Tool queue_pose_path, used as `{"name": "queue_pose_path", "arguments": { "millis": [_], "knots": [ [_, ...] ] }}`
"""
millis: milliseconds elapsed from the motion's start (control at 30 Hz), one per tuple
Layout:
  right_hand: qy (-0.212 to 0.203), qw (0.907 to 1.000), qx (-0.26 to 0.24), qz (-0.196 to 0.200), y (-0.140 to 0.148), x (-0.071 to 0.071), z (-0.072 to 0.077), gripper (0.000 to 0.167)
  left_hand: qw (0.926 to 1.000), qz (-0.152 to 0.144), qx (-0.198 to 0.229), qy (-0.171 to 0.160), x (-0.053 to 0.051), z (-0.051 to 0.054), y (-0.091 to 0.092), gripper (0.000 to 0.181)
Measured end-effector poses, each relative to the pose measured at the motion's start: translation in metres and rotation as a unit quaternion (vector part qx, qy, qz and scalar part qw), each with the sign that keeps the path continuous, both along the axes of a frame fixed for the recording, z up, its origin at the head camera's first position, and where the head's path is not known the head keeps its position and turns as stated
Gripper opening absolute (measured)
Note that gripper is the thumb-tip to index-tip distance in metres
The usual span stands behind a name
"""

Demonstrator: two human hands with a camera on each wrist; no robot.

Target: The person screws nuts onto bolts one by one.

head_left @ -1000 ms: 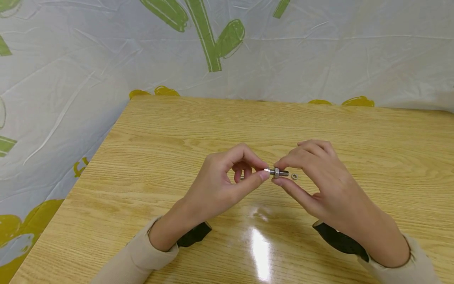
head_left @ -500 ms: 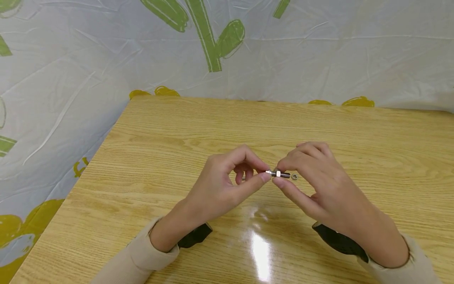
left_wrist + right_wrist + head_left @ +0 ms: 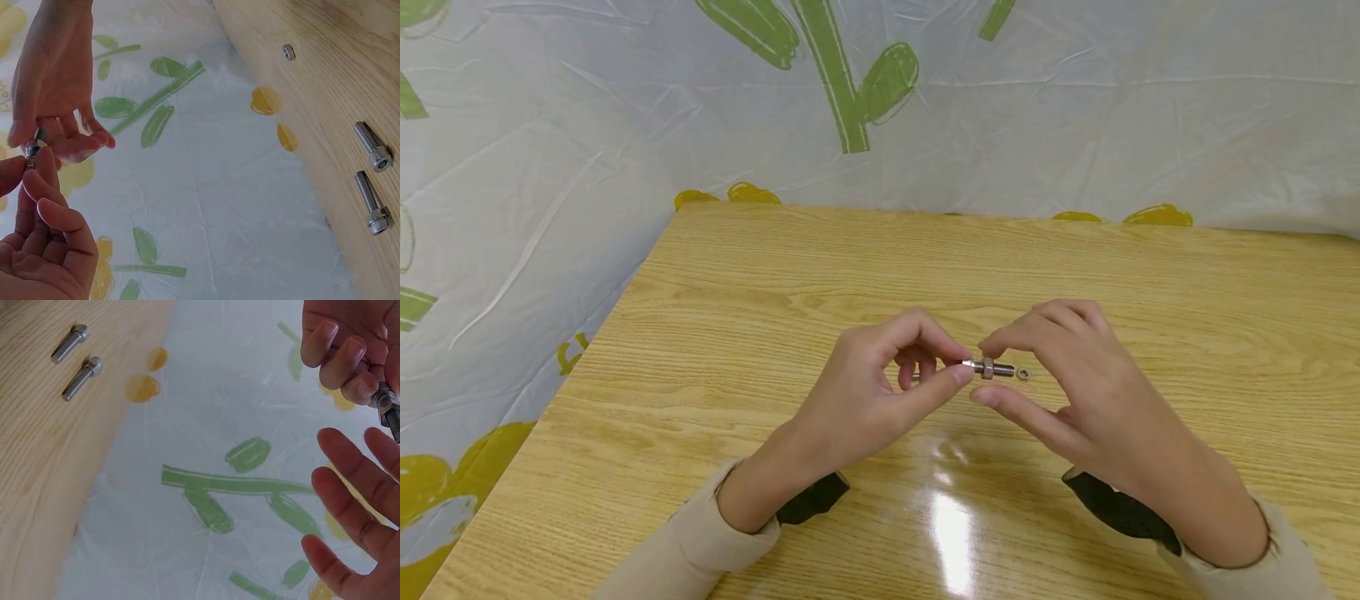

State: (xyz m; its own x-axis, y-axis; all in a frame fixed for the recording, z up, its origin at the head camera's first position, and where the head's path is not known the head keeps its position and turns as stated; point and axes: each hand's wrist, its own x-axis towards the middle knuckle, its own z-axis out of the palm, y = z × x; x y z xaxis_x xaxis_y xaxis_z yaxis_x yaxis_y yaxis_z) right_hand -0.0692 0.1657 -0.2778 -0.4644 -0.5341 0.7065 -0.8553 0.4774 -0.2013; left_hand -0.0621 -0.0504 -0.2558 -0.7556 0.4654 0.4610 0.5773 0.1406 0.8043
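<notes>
My left hand [image 3: 868, 396] pinches the head end of a silver bolt [image 3: 1004, 370] between thumb and forefinger, the bolt lying roughly level and pointing right. Partway along its thread sits a hex nut [image 3: 988, 367]. Thumb and forefinger of my right hand [image 3: 1097, 400] stand apart on either side of this nut, with visible gaps. In the right wrist view, the other right fingers [image 3: 356, 506] are spread, and the held bolt [image 3: 392, 419] shows at the right edge. The left fingers hide most of the bolt's head.
A loose nut [image 3: 1023, 374] lies on the wood-grain table [image 3: 760, 275], beyond the bolt's tip. Two more bolts, one upper [image 3: 372, 147] and one lower [image 3: 372, 203], lie on the table in the left wrist view. A flower-patterned cloth [image 3: 1000, 142] hangs behind the table.
My right thumb and forefinger, earlier pinching the nut, have parted and let go of it. The nut has turned to show a different face. The left hand has barely moved.
</notes>
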Motion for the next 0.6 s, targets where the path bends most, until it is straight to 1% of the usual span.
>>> {"name": "queue_pose_path", "arguments": {
  "millis": [100, 367, 600],
  "knots": [
    [0.007, 1.0000, -0.002, 0.002, 0.0016, -0.0013, -0.0016, 0.033, 1.0000, 0.000, 0.003, 0.001, -0.0002, 0.0007, -0.0004, 0.004],
    [0.028, 0.9989, -0.016, 0.033, 0.0015, -0.0048, -0.0048, 0.022, 0.9999, 0.004, 0.003, -0.009, -0.0004, 0.0000, -0.0005, 0.005],
    [0.032, 0.9985, -0.025, 0.036, 0.0024, -0.0053, -0.0084, 0.025, 1.0000, 0.004, 0.001, -0.007, -0.0004, -0.0003, -0.0005, 0.005]
  ]
}}
